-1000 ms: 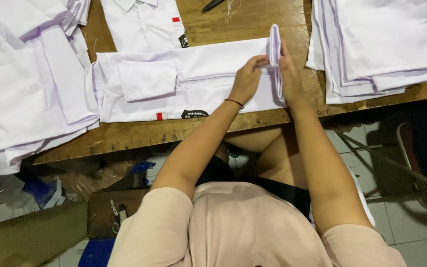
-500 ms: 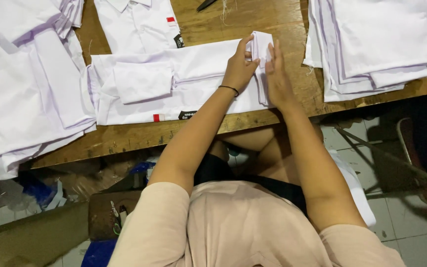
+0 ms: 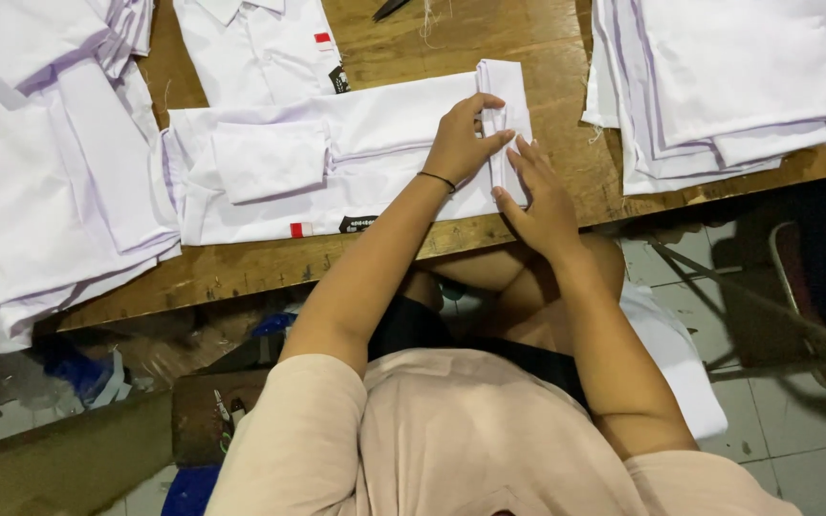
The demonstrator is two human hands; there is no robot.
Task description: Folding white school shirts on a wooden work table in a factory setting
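A white shirt (image 3: 336, 162) lies folded lengthwise on the wooden table (image 3: 528, 38), its sleeve laid across the body and a small red patch near its lower edge. The right end of the shirt is turned over into a narrow fold (image 3: 507, 96). My left hand (image 3: 463, 141) pinches that fold with fingers and thumb; a thin dark band circles its wrist. My right hand (image 3: 539, 199) lies just to the right, fingers spread flat against the fold's edge.
A stack of folded white shirts (image 3: 728, 86) lies at the right of the table. Another pile of white shirts (image 3: 40, 182) covers the left side. One more white shirt (image 3: 260, 48) lies behind. A dark tool (image 3: 389, 8) sits at the far edge.
The shirt's right end, held upright a second ago, has been turned over leftward and laid down. Both hands moved with it and now press on the fold.
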